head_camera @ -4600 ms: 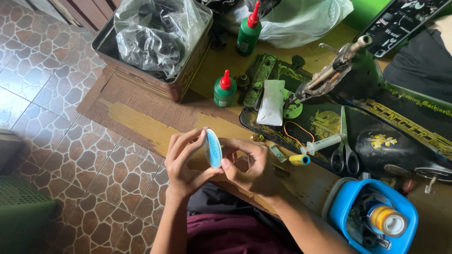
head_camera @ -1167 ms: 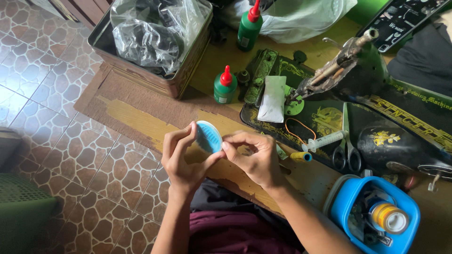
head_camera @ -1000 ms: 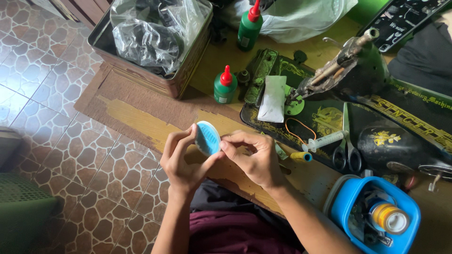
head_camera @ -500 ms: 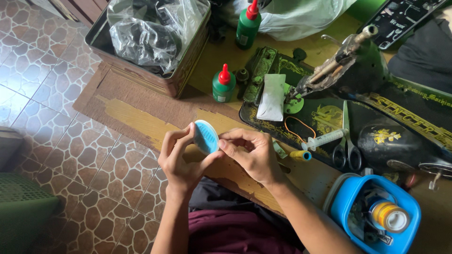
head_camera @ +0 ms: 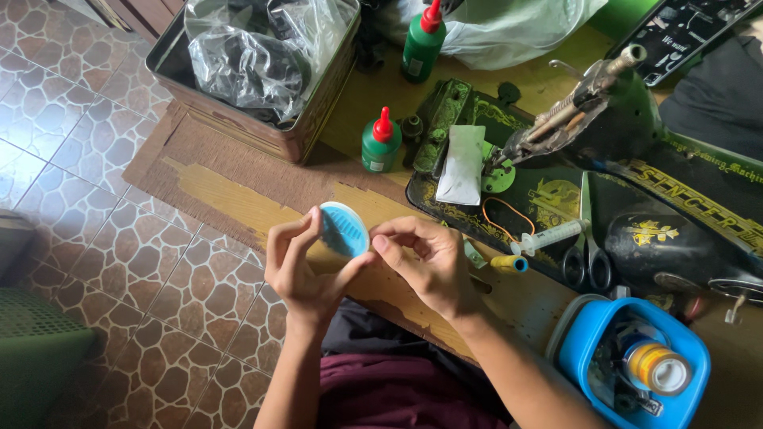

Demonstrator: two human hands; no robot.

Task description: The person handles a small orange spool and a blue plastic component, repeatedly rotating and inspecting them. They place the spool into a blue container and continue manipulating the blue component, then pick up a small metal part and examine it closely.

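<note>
- A black sewing machine with gold ornament lies across the wooden table; I take it as my landmark for everything else.
- Well to the machine's left, a metal tin holds crumpled clear plastic; between tin and machine stands a small green bottle with a red cap.
- Just below the machine's right end sits a blue tub with a yellow thread spool inside.
- On the machine's bed lie scissors; a yellow-ended bobbin rests at its near edge.
- Below and left of the machine, over the table's near edge, my left hand pinches a small round light-blue disc, fingers behind it and thumb under its lower rim.
- My right hand meets the disc's right edge, thumb and forefinger pressed together there; what they nip, if anything, I cannot tell.
- I judge the disc light, stiff plastic, somewhat slick and ribbed on its face; the rim offers the surest hold.
</note>
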